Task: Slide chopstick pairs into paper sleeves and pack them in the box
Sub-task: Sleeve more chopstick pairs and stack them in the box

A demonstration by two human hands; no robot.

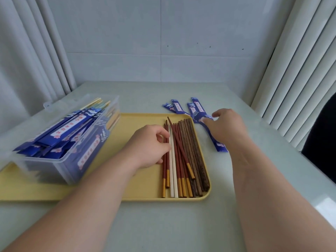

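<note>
Nearest to the camera, two bare forearms are stretched forward over the table. The left hand is laid on the yellow tray, and its curled fingers and thumb are closed on the red chopsticks, the pair at the nine o'clock end of the row; the white chopsticks lie just beside them, untouched. The right hand is placed at three o'clock from the tray, on a blue paper sleeve which lies flat on the table; the fingers are bent loosely over it, but whether it is already pinched cannot be told. More loose sleeves are seen at twelve o'clock from this hand. The clear box, well filled with sleeved pairs, stands at nine o'clock on the tray. The step in hand is judged to be the picking of one pair and one sleeve. Next, the pair should be lifted with both tips kept together, and the open end of the sleeve should be brought towards them.
</note>
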